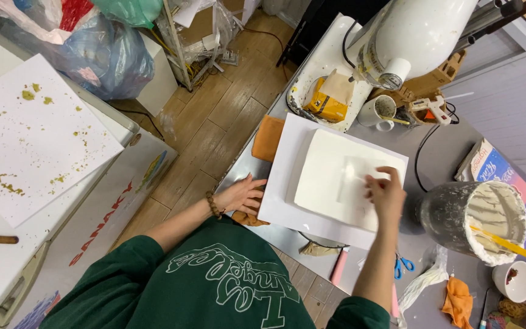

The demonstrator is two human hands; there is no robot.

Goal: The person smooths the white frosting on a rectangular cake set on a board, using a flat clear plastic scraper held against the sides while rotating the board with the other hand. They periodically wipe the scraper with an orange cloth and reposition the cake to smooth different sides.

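A white slab (pixel 342 176) is lying on a bigger white board (pixel 281 183) on the grey table (pixel 445 152), and everything here is placed from that slab. Nearest the person, the left hand (pixel 241 195) is being pressed flat, fingers spread, on the table at the board's left edge, over a brown cloth (pixel 248 218). Nothing is being held in it. The right hand (pixel 386 192) is being laid on the slab's right side, with the fingers bent together on a thin pale sheet (pixel 354 183); whether the sheet is pinched cannot be told. Blue scissors (pixel 403 263) are lying below the slab. To the right of the slab, a dirty bucket (pixel 473 222) of white paste is being kept, with a yellow stick (pixel 509 245) in it. Beyond the slab's left corner, an orange cloth (pixel 269 138) is lying. Farther past the slab, a white cup (pixel 382 111) and a glue gun (pixel 428 109) are sitting.
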